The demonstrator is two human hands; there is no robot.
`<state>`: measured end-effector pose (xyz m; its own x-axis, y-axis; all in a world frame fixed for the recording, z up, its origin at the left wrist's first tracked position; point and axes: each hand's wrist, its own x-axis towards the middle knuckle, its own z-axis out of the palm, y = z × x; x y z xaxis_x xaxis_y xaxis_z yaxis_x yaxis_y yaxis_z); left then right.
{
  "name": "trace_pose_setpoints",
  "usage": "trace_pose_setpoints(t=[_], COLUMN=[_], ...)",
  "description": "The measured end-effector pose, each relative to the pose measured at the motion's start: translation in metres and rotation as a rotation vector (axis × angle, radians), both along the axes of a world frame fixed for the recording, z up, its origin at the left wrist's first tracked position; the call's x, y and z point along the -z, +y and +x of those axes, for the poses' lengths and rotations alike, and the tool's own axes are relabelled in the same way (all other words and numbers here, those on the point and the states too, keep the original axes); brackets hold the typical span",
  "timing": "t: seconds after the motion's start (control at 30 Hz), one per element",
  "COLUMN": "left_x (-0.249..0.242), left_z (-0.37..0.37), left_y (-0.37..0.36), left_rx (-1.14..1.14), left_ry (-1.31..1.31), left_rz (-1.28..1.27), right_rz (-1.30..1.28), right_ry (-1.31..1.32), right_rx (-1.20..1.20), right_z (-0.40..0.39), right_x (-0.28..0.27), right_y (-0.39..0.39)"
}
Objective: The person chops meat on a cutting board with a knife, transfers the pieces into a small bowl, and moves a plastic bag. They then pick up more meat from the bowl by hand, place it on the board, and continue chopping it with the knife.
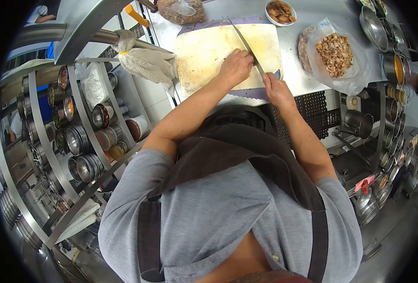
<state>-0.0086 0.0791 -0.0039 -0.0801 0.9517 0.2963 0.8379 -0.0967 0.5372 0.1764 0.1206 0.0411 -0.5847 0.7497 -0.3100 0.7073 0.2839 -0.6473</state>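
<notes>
My right hand (278, 90) is wrapped round the handle of a long kitchen knife (241, 37). The knife's blade slants across the worn, cream-coloured cutting board (202, 61), its tip toward the far edge. On the board, my left hand (237, 66) is closed, fingers curled down close beside the blade. Whatever lies under those fingers is hidden or too small to make out. A purple layer (251, 93) shows beneath the board's edges.
Right of the board lies a clear plastic bag (355, 85) of chopped brown pieces (334, 54). Behind stand a white bowl (280, 22) of brown slices and another filled bag (180, 10). A pale cloth (145, 63) hangs at left, near racks of metal bowls (88, 167).
</notes>
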Motion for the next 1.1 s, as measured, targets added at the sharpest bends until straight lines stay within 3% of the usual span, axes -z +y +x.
trace_pose_setpoints(t=[0.27,0.5,0.67,1.0,1.1], left_x=[-0.009,-0.020,-0.013,-0.010,-0.010], left_z=[-0.001,-0.017,-0.015,-0.015,-0.015], left_y=[-0.003,-0.011,-0.007,-0.005,-0.003], left_rx=[-0.012,-0.113,-0.061,-0.053,-0.053], left_ry=[-0.113,-0.122,0.030,-0.009,0.069], left_rz=[-0.033,-0.108,-0.096,-0.038,-0.112], right_rz=[0.072,-0.016,0.096,0.022,0.054], right_ry=[0.096,0.201,0.064,0.192,0.057], right_rx=[0.006,0.038,0.005,0.049,-0.049], right_z=[-0.024,-0.025,-0.028,-0.034,-0.044], right_x=[0.014,-0.035,0.010,-0.027,0.015], right_y=[0.018,0.010,0.001,0.006,0.012])
